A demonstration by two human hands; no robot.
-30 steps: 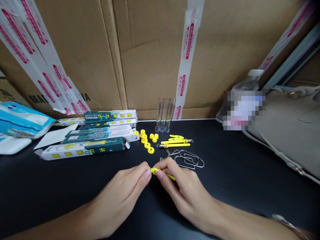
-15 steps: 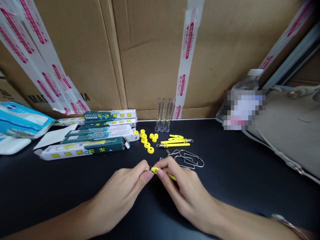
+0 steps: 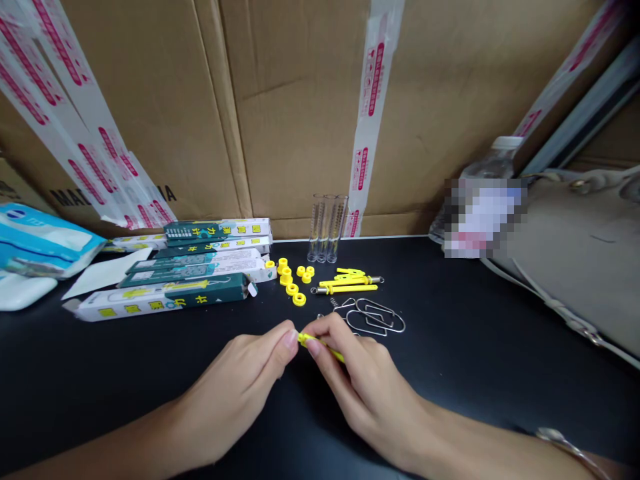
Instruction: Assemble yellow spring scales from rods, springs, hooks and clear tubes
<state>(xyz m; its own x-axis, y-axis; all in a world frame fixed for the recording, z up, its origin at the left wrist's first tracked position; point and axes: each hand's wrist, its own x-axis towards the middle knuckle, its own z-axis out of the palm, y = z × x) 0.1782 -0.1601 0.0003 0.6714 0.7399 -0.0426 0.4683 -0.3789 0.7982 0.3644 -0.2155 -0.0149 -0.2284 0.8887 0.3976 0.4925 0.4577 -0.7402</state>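
Observation:
My right hand (image 3: 367,377) is closed in a pinch around a thin yellow plastic rod (image 3: 336,353), which slants down to the right under the fingers. My left hand (image 3: 257,373) is closed too, thumb against forefinger, right at the rod's notched end. A small metal wire piece between the left fingertips is now mostly hidden. Just beyond the right hand lie large wire hooks (image 3: 377,318) and a small coil spring (image 3: 334,303). Farther back are yellow rods (image 3: 353,288), two with metal springs on their ends, and several yellow plastic caps (image 3: 292,289).
Clear plastic tubes (image 3: 327,230) stand upright by the cardboard box (image 3: 300,120). Several printed cartons (image 3: 165,297) lie at left, with a blue tissue pack (image 3: 45,237) beyond. A bottle (image 3: 487,173) and a grey bag (image 3: 575,233) sit at right.
The left fingertips have come up against the rod's end, covering the wire loop that showed between the hands. The whole view has shifted slightly.

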